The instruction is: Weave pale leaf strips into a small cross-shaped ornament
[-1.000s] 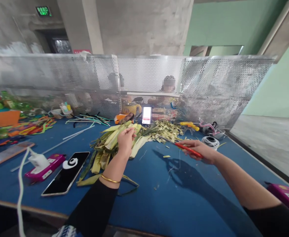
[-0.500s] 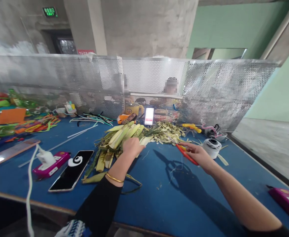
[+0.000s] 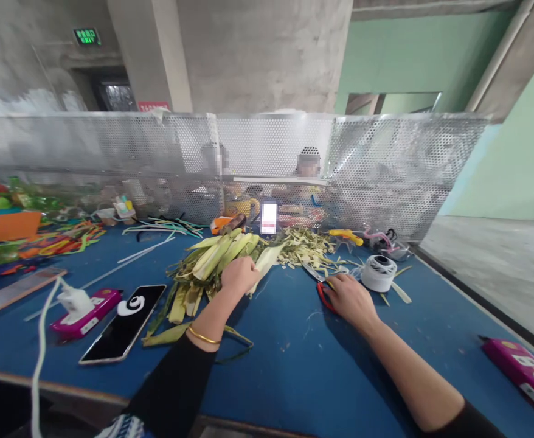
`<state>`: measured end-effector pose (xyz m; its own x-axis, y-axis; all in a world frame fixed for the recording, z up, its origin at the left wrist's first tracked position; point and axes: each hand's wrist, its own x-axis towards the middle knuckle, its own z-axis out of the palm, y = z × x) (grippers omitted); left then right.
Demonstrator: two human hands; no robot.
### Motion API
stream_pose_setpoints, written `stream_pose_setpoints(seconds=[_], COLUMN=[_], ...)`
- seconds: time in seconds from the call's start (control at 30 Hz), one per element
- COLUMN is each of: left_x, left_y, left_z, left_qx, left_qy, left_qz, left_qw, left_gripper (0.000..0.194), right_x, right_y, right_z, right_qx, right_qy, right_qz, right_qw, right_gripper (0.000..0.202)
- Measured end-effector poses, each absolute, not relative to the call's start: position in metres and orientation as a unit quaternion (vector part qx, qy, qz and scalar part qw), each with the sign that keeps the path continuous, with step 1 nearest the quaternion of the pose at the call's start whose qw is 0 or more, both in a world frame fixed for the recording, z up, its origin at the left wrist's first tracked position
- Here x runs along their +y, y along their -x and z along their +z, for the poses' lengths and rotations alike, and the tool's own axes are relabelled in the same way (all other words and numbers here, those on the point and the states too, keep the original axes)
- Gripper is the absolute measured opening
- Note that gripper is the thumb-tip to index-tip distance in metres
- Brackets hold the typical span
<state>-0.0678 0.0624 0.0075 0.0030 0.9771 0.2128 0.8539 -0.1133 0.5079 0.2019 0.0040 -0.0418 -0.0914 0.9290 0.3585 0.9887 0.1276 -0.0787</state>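
Observation:
A pale corn husk strip [image 3: 267, 263] slants up from my left hand [image 3: 239, 275], whose fingers are closed on its lower end. Beside that hand lies a heap of green and yellow husks [image 3: 212, 258]. My right hand [image 3: 350, 298] is down at the blue table, wrapped round the red handles of a pair of scissors [image 3: 313, 272]; the metal blades point up and left toward a pile of small husk cuttings [image 3: 307, 246]. Just right of my right hand stands a white spool of string [image 3: 379, 273].
A black phone [image 3: 124, 322], a magenta power strip [image 3: 87, 312] with a white plug, and colourful strips [image 3: 70, 238] are at the left. Another magenta strip [image 3: 522, 371] lies far right. Behind the table [image 3: 267, 389] runs a perforated metal screen [image 3: 276, 146], with people beyond.
My right hand and the scissors have come down onto the table, nearer the spool. The husk strip in my left hand now stretches further up and right. The whole view has shifted slightly.

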Motion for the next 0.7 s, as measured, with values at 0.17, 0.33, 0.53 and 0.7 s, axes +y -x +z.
stream_pose_setpoints(seconds=[0.17,0.33,0.53,0.7], left_x=[0.036,0.015,0.011,0.009], left_y=[0.036,0.008,0.005,0.003], left_z=[0.005,-0.018,-0.022,-0.020], left_qx=[0.522,0.459,0.438,0.426], left_qy=[-0.636,-0.564,-0.531,-0.512], left_qz=[0.338,0.345,0.324,0.308], left_qw=[0.456,0.594,0.649,0.680], left_gripper=[0.009,0.025,0.030,0.031], right_x=[-0.005,-0.015,-0.016,-0.016], right_y=[-0.176,-0.151,-0.156,-0.160], right_z=[-0.038,-0.037,-0.036,-0.037], right_qx=[-0.682,-0.515,-0.469,-0.487], right_qy=[0.585,0.514,0.517,0.514], right_qz=[0.160,0.465,0.495,0.480], right_qw=[0.409,0.504,0.518,0.518], right_gripper=[0.034,0.041,0.037,0.031])
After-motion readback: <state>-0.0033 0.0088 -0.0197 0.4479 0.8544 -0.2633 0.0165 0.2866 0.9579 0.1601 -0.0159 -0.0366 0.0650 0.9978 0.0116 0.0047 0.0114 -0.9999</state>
